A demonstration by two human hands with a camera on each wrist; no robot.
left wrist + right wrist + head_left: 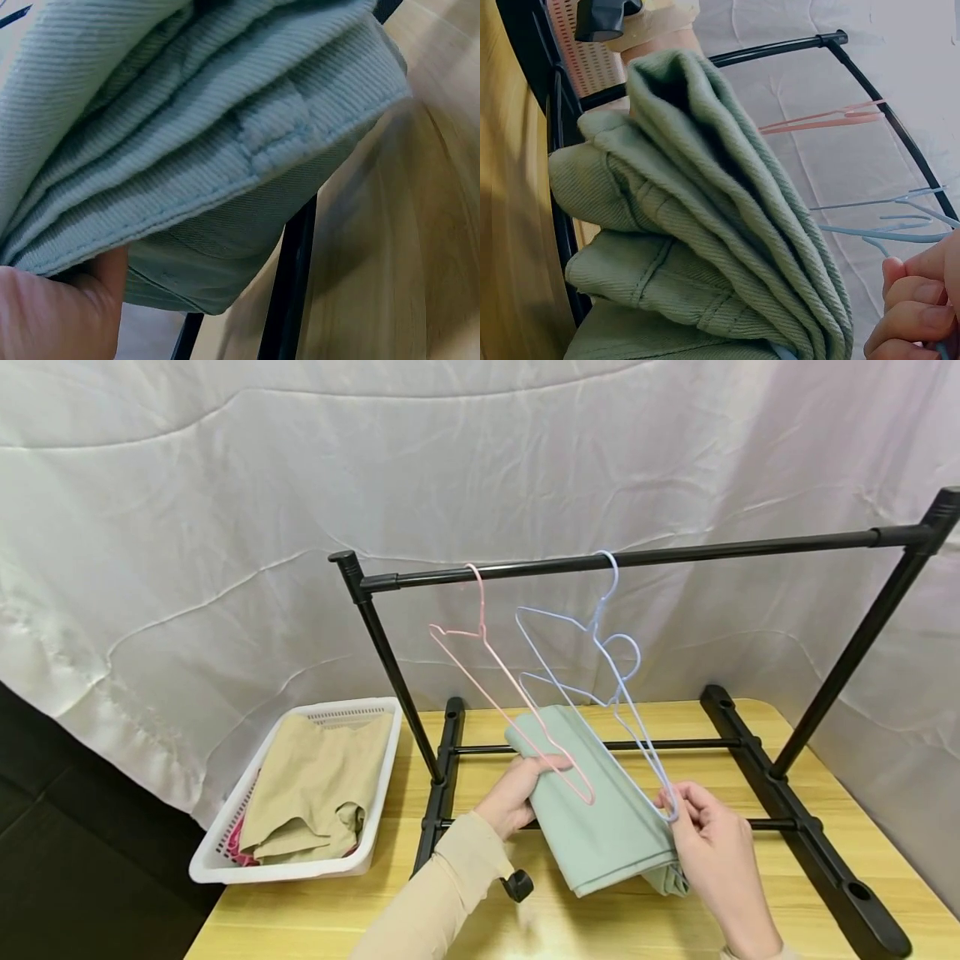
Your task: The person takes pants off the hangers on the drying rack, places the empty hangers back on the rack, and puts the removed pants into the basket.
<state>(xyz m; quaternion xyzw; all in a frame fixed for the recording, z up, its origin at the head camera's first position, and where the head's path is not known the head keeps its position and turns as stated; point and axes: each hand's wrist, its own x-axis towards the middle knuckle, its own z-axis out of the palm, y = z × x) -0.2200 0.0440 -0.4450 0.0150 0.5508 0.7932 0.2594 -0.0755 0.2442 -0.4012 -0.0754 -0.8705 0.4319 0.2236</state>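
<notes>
Pale green twill trousers (600,827), folded in layers, are held up above the table. What looks like a belt loop shows in the left wrist view. My left hand (517,793) grips their left edge, thumb on top and the other fingers hidden beneath. A pink hanger (487,693) hangs from the rail in front of the trousers. A blue hanger (547,652) hangs to its right. A second blue hanger (566,684) sits lower, its hook off the rail. My right hand (712,843) pinches blue hanger wire at the lower right corner, beside the trousers, where both hangers overlap.
The black rack (652,557) stands on the wooden table (300,918), its rail above both hands and its feet at the sides. At left is a white basket (382,777) with a beige garment (322,777) and some red cloth. Pale curtain (225,527) hangs behind.
</notes>
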